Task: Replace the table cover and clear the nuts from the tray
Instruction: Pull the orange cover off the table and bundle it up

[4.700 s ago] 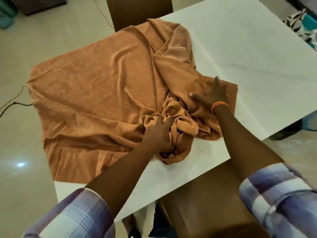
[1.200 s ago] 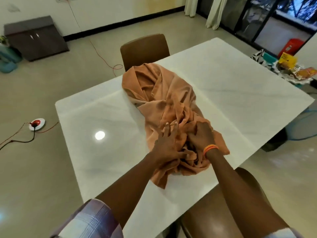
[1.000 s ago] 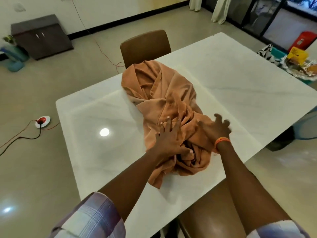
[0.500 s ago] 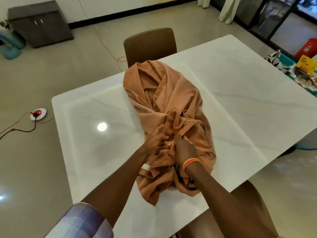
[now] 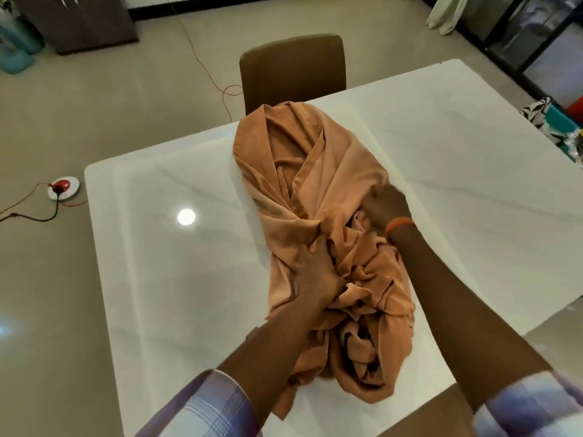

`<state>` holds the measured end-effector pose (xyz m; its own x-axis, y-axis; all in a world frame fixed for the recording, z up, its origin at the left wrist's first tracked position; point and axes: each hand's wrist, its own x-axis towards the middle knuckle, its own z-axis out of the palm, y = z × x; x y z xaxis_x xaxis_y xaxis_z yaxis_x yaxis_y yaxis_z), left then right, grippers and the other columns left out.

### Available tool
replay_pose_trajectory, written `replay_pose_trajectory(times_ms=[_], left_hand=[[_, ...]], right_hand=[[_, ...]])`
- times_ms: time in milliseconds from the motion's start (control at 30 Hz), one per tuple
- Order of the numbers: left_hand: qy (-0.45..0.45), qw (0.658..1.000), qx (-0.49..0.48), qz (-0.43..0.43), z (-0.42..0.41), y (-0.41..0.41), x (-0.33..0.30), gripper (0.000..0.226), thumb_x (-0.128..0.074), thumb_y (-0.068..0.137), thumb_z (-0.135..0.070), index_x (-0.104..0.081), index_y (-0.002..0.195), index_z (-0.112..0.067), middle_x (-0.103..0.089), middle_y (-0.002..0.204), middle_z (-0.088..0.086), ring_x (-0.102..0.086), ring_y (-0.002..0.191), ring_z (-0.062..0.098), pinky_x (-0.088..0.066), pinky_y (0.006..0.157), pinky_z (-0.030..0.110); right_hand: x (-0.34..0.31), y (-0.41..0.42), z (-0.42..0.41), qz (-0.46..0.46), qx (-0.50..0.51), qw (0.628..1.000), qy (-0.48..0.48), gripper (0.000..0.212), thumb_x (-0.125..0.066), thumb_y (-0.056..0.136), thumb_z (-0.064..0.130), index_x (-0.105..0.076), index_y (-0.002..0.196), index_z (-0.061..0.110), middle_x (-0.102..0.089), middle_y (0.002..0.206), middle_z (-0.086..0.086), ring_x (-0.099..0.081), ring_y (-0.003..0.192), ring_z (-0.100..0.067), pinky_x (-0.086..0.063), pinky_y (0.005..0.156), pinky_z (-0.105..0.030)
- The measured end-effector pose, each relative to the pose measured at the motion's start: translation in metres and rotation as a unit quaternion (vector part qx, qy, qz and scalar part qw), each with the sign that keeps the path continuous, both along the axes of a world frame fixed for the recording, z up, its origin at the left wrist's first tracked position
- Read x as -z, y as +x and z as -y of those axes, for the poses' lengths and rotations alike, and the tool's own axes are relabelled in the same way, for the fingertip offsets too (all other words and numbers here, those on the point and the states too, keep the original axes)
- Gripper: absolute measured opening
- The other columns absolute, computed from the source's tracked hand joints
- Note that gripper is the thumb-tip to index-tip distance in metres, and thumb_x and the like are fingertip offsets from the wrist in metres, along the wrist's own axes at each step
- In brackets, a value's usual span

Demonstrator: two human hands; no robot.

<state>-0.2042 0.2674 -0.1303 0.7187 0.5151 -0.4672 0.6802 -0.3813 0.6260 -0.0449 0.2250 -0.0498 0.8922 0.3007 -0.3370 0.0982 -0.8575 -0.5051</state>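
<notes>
White marble-look rectangular table (image 5: 176,279), centre frame: bears one bunched tan-orange fabric table cover (image 5: 318,190), heaped in a long mound from far edge to near edge. Left hand (image 5: 315,275), fingers spread, presses flat on the mound's middle. Right hand (image 5: 386,205), blurred, rests on folds further right; grip cannot be told. Brown padded chair (image 5: 293,70) behind, upper centre. Red-and-white floor socket (image 5: 63,187) with cable, left.

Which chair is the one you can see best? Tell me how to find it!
Start at the white table. Look past its far edge, behind the bunched orange cloth. The brown chair there shows its whole backrest; the near one is only a corner.
</notes>
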Motion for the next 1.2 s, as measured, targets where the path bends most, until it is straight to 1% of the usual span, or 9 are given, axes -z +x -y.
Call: replay_pose_trajectory(times_ms=[133,333,500,600,733,833,967,1100,1200], left_hand=[[0.037,0.998,-0.017,-0.054,0.005,0.005,0.005,0.101,-0.068,0.077,-0.056,-0.008,0.147,-0.015,-0.008,0.153,0.018,-0.017,0.142,0.043,-0.022,0.115,0.05],[0.008,0.998,-0.041,-0.051,0.0,0.007,0.02,0.131,-0.074,0.073,-0.057,0.026,0.148,-0.017,0.008,0.157,0.023,-0.004,0.145,0.047,-0.018,0.116,0.052],[-0.017,0.997,-0.071,0.009,-0.002,0.0,0.009,0.155,-0.081,0.061,-0.063,0.051,0.133,-0.022,0.008,0.162,0.013,-0.011,0.148,0.039,-0.02,0.117,0.049],[-0.034,0.996,-0.076,0.031,-0.003,-0.011,-0.001,0.149,-0.083,0.069,-0.048,0.05,0.134,-0.025,-0.01,0.162,0.013,-0.042,0.134,0.039,-0.042,0.107,0.05],[-0.064,0.986,-0.138,0.064,-0.01,-0.027,0.002,0.105,-0.064,0.086,-0.012,0.016,0.153,-0.012,-0.035,0.148,0.023,-0.046,0.127,0.042,-0.041,0.104,0.05],[-0.13,0.971,-0.18,0.092,-0.01,-0.038,-0.007,0.058,-0.025,0.102,-0.053,-0.027,0.151,-0.022,-0.067,0.12,0.013,-0.067,0.106,0.026,-0.054,0.078,0.02],[-0.195,0.946,-0.236,0.108,0.003,-0.047,-0.02,0.078,-0.01,0.097,-0.066,-0.059,0.127,-0.013,-0.074,0.096,0.01,-0.072,0.077,0.014,-0.051,0.056,0.01],[-0.227,0.963,-0.138,0.041,-0.003,-0.061,-0.027,0.11,-0.072,0.086,-0.023,0.015,0.153,-0.015,-0.054,0.132,0.007,-0.058,0.106,0.02,-0.053,0.08,0.027],[-0.271,0.953,-0.122,0.052,-0.016,-0.062,-0.048,0.099,-0.075,0.077,-0.005,-0.012,0.152,-0.013,-0.046,0.138,0.012,-0.053,0.114,0.024,-0.053,0.094,0.046]], right_hand=[[0.024,0.029,-0.056,0.029,-0.06,0.995,-0.073,0.101,-0.069,0.073,0.058,-0.02,0.148,0.013,-0.027,0.152,-0.018,-0.031,0.137,-0.04,-0.032,0.109,-0.047],[0.09,0.041,-0.083,0.0,-0.085,0.992,-0.097,0.134,-0.086,0.06,0.045,0.006,0.151,0.01,-0.029,0.153,-0.017,-0.038,0.133,-0.04,-0.037,0.107,-0.052],[0.072,0.042,-0.079,-0.067,-0.085,0.993,0.056,0.027,-0.063,0.08,0.024,-0.06,0.102,0.01,-0.063,0.101,-0.016,-0.058,0.091,-0.033,-0.043,0.066,-0.03],[0.041,0.023,-0.037,-0.083,-0.001,0.974,0.211,0.017,-0.069,0.066,0.011,-0.068,0.082,0.015,-0.068,0.083,-0.01,-0.065,0.08,-0.032,-0.051,0.059,-0.031],[0.013,-0.022,0.051,-0.078,-0.015,0.941,0.329,0.061,-0.09,0.047,0.018,-0.069,0.105,0.025,-0.073,0.103,-0.001,-0.069,0.096,-0.022,-0.058,0.08,-0.041],[-0.006,-0.071,0.105,-0.064,-0.044,0.933,0.351,0.076,-0.089,0.053,0.04,-0.062,0.122,0.022,-0.068,0.116,0.004,-0.064,0.108,-0.015,-0.054,0.09,-0.037],[-0.002,-0.12,0.153,-0.105,-0.007,0.911,0.399,0.095,-0.092,0.043,0.044,-0.049,0.125,0.024,-0.061,0.118,-0.004,-0.064,0.103,-0.024,-0.058,0.083,-0.037],[0.015,-0.158,0.167,-0.044,-0.159,0.971,0.174,0.102,-0.077,0.064,0.048,-0.015,0.145,0.044,-0.039,0.143,0.006,-0.046,0.125,-0.014,-0.038,0.106,-0.027],[0.042,-0.192,0.165,0.153,-0.289,0.943,-0.058,0.091,-0.067,0.074,0.049,-0.014,0.148,0.042,-0.057,0.124,-0.012,-0.053,0.113,-0.036,-0.038,0.104,-0.049]])
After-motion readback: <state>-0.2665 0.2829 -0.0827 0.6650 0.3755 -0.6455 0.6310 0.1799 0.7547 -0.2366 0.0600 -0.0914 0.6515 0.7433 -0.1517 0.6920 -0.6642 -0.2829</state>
